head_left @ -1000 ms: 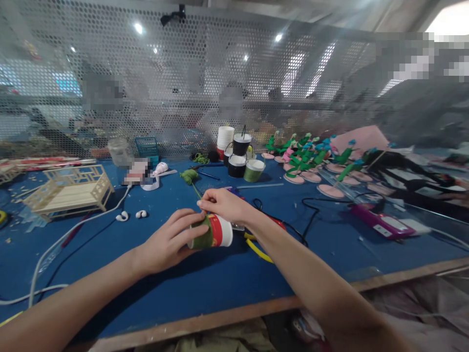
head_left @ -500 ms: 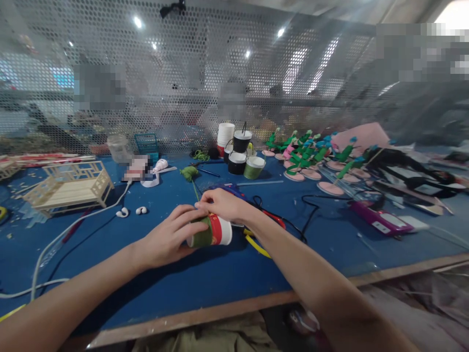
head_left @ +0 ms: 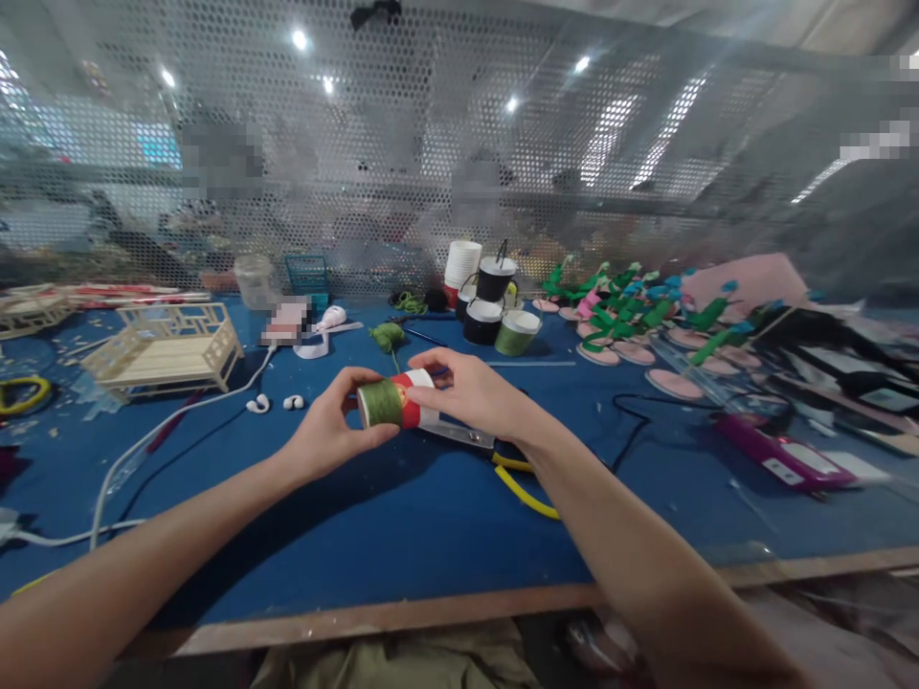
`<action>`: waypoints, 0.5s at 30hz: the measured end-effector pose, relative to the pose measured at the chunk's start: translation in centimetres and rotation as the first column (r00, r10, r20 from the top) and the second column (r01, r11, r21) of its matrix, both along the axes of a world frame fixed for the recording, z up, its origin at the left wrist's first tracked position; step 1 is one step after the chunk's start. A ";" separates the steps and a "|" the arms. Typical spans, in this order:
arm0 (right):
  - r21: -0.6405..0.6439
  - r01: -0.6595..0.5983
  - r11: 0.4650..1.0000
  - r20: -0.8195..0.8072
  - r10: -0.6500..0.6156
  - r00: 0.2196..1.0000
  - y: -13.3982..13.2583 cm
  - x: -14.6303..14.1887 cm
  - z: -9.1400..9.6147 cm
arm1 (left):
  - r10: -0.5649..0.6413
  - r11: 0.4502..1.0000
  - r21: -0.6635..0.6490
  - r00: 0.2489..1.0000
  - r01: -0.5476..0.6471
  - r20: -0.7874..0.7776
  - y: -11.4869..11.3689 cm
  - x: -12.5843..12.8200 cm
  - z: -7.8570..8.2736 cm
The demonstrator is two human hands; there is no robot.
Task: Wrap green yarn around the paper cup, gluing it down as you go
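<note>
Between my two hands lies a paper cup (head_left: 411, 407), tipped on its side, red and white with green yarn wound round its base end. My left hand (head_left: 341, 421) grips the yarn-covered end, thumb below and fingers behind. The other end is held by my right hand (head_left: 466, 392), its thumb on the red band. A green strand runs from the cup back to a small ball of yarn (head_left: 388, 335). Scissors (head_left: 527, 488) with yellow handles lie on the blue table beneath my right wrist.
Yarn-wrapped cups (head_left: 518, 331) and a white cup stack (head_left: 463, 263) stand at the back. Green craft plants (head_left: 610, 325) on pink discs are to the right, beyond a purple device (head_left: 782, 455). A small wooden bed frame (head_left: 162, 354), earphones (head_left: 258, 404) and a white cable sit left.
The cup has turned, showing more of its green yarn. My right hand has shifted from the yarn side to the white end, and my left thumb now presses underneath. The view has swung slightly left.
</note>
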State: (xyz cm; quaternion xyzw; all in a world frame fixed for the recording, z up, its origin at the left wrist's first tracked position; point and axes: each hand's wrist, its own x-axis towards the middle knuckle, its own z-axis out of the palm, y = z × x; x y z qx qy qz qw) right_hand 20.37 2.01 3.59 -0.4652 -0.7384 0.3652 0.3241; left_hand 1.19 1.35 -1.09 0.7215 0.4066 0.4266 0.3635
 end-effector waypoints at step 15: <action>-0.010 -0.021 1.000 -0.006 0.021 1.000 -0.3 -0.9 -0.6 | -0.031 0.999 -0.031 0.998 0.033 0.050 0.2 0.0 -0.1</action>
